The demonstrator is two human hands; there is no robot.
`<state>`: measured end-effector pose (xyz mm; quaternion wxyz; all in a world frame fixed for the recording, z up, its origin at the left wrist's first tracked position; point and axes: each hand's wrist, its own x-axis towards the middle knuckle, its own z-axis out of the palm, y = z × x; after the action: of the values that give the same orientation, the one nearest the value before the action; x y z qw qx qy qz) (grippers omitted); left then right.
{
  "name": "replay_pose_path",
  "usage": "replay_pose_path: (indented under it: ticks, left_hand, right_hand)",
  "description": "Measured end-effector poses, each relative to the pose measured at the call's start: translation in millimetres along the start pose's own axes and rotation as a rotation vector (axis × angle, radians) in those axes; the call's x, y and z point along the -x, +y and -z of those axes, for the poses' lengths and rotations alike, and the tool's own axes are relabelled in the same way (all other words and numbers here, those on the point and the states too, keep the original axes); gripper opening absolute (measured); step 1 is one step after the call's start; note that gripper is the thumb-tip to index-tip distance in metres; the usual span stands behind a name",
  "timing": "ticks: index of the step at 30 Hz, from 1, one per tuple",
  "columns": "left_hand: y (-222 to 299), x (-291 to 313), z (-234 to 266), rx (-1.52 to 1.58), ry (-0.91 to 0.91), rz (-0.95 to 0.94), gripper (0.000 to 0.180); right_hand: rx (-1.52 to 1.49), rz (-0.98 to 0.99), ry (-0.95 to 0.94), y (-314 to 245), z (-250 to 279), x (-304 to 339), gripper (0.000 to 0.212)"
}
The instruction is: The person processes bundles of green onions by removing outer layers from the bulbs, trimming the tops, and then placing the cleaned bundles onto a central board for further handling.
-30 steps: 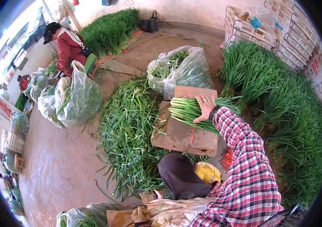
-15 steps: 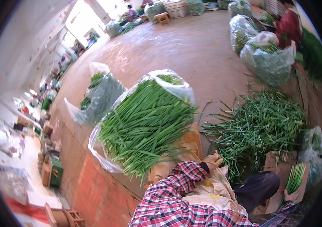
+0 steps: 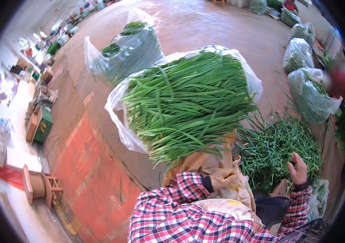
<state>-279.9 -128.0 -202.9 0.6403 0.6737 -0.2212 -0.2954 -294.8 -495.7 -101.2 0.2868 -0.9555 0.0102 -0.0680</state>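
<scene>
My left hand (image 3: 221,179) is low over the tan cloth (image 3: 240,182) on my lap, fingers curled in. Whatever they may hold is hidden. Out to the right, my right hand (image 3: 298,169) is raised with its fingers stretched apart and nothing in it. It is nearest to a loose heap of cut green stems (image 3: 282,148) on the floor. In front of me a big pile of long green leafy stalks (image 3: 192,101) lies in an open white plastic bag (image 3: 118,117), most of them lying roughly side by side.
Behind the pile stands another clear bag of greens (image 3: 134,52). Full bags (image 3: 308,95) line the right side near a person in red (image 3: 339,81). A red board (image 3: 99,174) lies on the floor at left, beside a wooden spool of cord (image 3: 37,186).
My right hand has let go of a small bunch of green stems and come up, open. My view has swung, so the bag of stalks appears higher and further right. My left hand stays by my lap.
</scene>
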Motion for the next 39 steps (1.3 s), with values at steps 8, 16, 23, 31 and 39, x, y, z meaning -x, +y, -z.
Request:
replay_pose_path:
  ticks: [8,16,23,31,39]
  left_hand:
    - [26,146,85,0.743,0.338,0.291,0.034]
    - [-46,161,96,0.756,1.015,0.254,0.049]
    - [-34,145,101,1.370,0.809,-0.285,0.045]
    - [28,144,96,0.964,0.712,-0.327,0.037]
    - [27,163,95,0.203,1.145,-0.189,0.033]
  right_hand:
    - [-0.095,0.961,-0.386,-302,-109,-111,0.047]
    - [0.147,1.185,-0.635,-401,-221,-128,0.110]
    - [0.350,1.114,-0.700,-387,-233,-93,0.113]
    - [0.298,1.168,-0.374,-350,-236,-78,0.052]
    - [0.154,1.202,-0.247,-350,-264,-76,0.044]
